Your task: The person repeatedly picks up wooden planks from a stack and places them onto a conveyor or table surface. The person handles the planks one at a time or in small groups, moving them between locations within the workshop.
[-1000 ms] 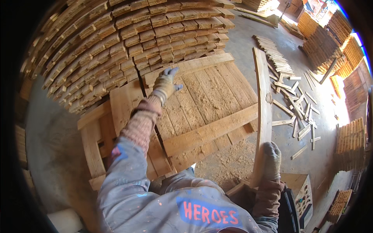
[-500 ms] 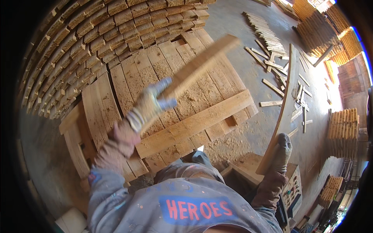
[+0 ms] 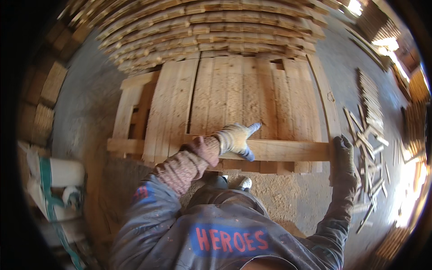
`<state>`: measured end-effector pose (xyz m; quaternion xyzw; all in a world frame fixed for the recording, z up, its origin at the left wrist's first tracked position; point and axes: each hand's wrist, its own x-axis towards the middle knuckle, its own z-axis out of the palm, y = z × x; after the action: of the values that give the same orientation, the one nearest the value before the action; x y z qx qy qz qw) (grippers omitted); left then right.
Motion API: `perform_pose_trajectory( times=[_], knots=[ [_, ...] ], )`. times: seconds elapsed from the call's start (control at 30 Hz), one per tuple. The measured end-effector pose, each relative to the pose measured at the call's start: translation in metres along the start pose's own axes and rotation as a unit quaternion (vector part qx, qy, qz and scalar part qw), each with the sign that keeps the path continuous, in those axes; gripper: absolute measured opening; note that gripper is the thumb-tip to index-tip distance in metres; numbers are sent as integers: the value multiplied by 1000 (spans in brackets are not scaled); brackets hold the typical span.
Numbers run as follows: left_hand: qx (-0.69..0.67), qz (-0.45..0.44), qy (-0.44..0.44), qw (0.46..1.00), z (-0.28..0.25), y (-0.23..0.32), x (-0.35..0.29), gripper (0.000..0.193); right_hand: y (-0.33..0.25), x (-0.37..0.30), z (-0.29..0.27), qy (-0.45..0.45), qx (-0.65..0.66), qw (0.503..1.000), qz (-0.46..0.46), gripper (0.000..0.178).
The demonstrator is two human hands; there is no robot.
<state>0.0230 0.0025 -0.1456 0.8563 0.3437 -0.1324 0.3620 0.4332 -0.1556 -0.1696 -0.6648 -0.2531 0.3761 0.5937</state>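
Observation:
A wooden pallet (image 3: 234, 90) of side-by-side boards lies on the floor in front of me, with a cross board (image 3: 288, 150) lying over its near end. My gloved left hand (image 3: 234, 138) rests flat on that cross board, fingers spread, index finger pointing away. My gloved right hand (image 3: 343, 153) is closed on the near end of a long plank (image 3: 327, 96) that lies along the pallet's right edge, by the cross board's right end. My feet show just below the cross board.
A tall curved stack of boards (image 3: 216, 27) rises behind the pallet. Loose short wood strips (image 3: 370, 135) litter the floor on the right. A white sack with green strap (image 3: 54, 180) sits at the left. More wood stacks (image 3: 45, 94) line the far left.
My left hand lifted a board, then came down onto the cross board. The long plank in my right hand went from upright to lying along the pallet's right edge. My view turned over the pallet.

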Motion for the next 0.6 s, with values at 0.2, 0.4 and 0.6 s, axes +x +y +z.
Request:
perform_pose_trajectory(
  times=[0.2, 0.4, 0.6],
  knots=[
    [-109, -57, -63, 990, 29, 20, -33, 91, 16, 81, 8, -122, -25, 992, 30, 19],
    [-151, -14, 58, 987, 64, 18, -42, 105, -11, 60, 9, -105, -76, 991, -23, 16],
    [138, -34, 88, 986, 73, 51, -65, 113, -30, -12, -43, 37, -103, 994, 4, 28]
  ],
)
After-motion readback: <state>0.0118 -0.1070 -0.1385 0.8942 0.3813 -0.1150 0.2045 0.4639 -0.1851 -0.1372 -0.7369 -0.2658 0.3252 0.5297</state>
